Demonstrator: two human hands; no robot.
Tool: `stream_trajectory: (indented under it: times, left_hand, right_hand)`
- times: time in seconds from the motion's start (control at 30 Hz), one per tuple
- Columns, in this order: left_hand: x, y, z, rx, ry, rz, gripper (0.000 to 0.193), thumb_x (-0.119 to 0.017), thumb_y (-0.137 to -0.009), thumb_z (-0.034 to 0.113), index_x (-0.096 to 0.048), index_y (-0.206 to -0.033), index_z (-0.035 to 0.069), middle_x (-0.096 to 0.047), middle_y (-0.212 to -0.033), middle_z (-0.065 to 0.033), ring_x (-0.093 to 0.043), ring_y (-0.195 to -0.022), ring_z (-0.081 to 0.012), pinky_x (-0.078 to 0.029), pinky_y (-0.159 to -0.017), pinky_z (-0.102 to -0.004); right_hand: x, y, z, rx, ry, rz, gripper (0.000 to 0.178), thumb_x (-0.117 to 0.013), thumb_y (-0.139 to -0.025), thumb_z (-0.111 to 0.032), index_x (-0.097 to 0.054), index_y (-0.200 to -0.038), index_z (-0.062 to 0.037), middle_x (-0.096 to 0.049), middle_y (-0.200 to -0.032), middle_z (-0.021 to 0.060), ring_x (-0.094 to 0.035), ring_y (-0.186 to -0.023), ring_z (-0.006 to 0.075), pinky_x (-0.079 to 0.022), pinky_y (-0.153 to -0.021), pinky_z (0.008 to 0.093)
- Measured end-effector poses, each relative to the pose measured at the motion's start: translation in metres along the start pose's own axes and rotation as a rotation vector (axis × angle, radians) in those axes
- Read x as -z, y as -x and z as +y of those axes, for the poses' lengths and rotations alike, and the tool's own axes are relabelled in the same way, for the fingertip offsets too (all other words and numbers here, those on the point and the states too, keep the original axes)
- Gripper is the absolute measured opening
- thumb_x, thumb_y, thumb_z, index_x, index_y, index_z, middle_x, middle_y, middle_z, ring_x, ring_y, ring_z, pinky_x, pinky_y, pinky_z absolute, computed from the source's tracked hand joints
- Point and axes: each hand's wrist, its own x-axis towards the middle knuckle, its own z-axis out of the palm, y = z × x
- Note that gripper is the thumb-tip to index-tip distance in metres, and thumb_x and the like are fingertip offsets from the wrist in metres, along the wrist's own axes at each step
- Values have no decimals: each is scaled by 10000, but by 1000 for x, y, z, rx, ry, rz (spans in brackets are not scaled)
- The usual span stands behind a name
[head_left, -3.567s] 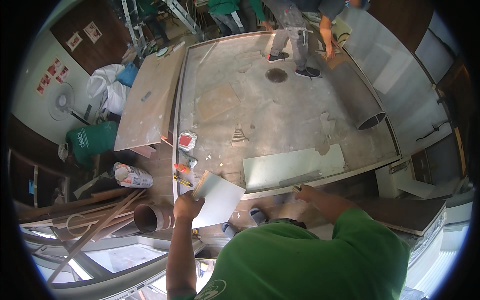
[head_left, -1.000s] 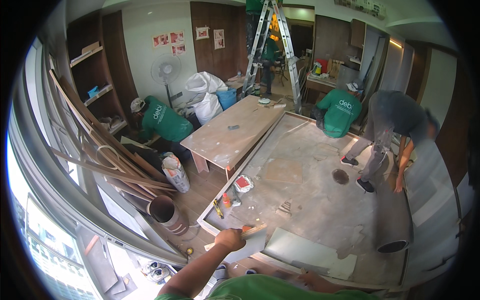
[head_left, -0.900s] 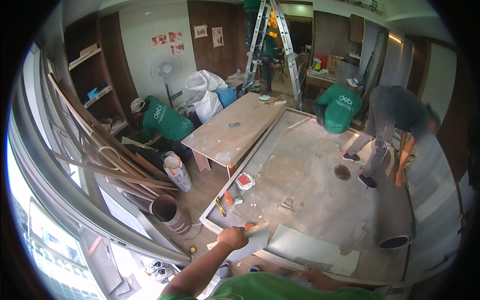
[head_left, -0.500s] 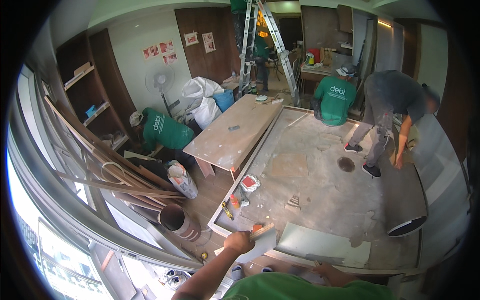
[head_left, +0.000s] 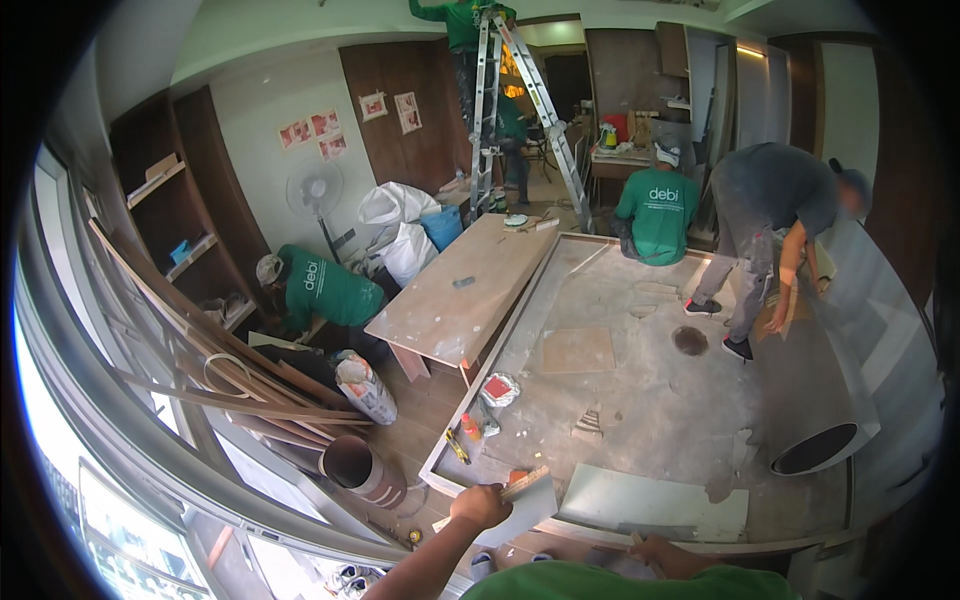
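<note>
My left hand (head_left: 481, 507) grips a small white-faced board (head_left: 528, 508) by its edge, tilted above the near left corner of a low framed platform (head_left: 640, 400). The board's upper edge shows bare wood, with a bit of orange beside it. My right hand (head_left: 668, 556) is closed low by the platform's near rim, around something small that I cannot make out. Between my hands, a flat pale sheet (head_left: 655, 500) lies on the platform. Near the left rim are a yellow cutter knife (head_left: 457, 446), a small bottle with an orange-red top (head_left: 470, 427) and a foil-like pack (head_left: 499, 389).
At right, a person (head_left: 770, 210) bends over a large dark roll (head_left: 808, 400). Another sits on the platform's far edge (head_left: 655, 212); one crouches at left (head_left: 325, 288); one stands on a ladder (head_left: 555, 130). A wooden table (head_left: 470, 290), long boards (head_left: 200, 330) and a bucket (head_left: 362, 470) flank the left.
The view has shifted, showing more of the person on the ladder. The bending person's hands and the dark roll have moved a little. Both my hands keep their hold.
</note>
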Motion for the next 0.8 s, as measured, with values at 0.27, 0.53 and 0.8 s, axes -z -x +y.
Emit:
stream_trajectory:
  times: [0.27, 0.53, 0.8]
  left_hand:
    - [-2, -3, -1, -28, -25, 17, 498, -587, -862, 420, -667, -1276, 155, -718, -1168, -173, -694, -1075, -342, -553, -950, -454]
    - [-1, -2, 1, -25, -40, 31, 483, -604, -852, 416, -682, -1247, 148, -725, -1132, -185, -702, -1046, -356, -561, -933, -465]
    - [-5, -2, 2, -42, -11, 93, 447, -624, -844, 412, -705, -1183, 132, -733, -1097, -185, -706, -1032, -350, -563, -920, -460]
  right_hand:
    - [9, 7, -7, 33, 92, -74, 728, -859, -671, -462, -665, -1093, 98, -705, -898, 219, -690, -715, 284, -538, -649, 431]
    - [12, -6, -9, -20, 200, -62, 711, -864, -690, -436, -648, -1127, 81, -698, -937, 233, -699, -752, 299, -558, -632, 421]
    - [6, -9, 0, -80, 154, 0, 722, -862, -722, -376, -602, -1201, 96, -684, -969, 246, -700, -737, 294, -565, -615, 418]
